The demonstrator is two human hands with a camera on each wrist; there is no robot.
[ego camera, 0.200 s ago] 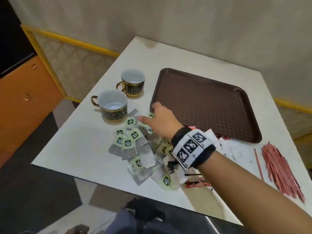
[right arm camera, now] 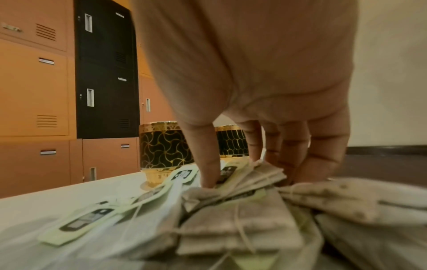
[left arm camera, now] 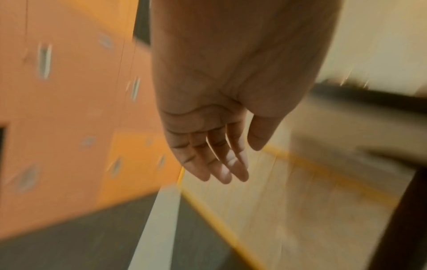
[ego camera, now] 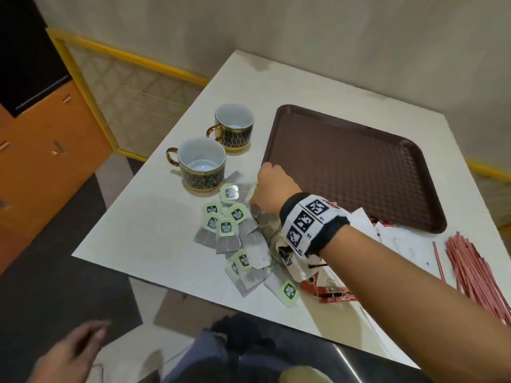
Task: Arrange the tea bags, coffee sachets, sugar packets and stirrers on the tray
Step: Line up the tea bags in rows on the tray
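Near the desk's (ego camera: 143, 222) front left corner, the right hand (ego camera: 272, 189) pinches tea bags (ego camera: 229, 230) at the far side of their pile, thumb and fingers (right arm camera: 298, 157) curled around several. Beside the pile, the tray (ego camera: 359, 167) lies bare, stirrers (ego camera: 475, 269) along the right edge. Below the front edge, the left hand (left arm camera: 221, 113) hangs relaxed, holding nothing.

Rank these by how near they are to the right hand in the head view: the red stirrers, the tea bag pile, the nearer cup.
1. Tea bag pile: right hand pinches into it.
2. Nearer cup: just to the hand's left.
3. Red stirrers: far right table edge.
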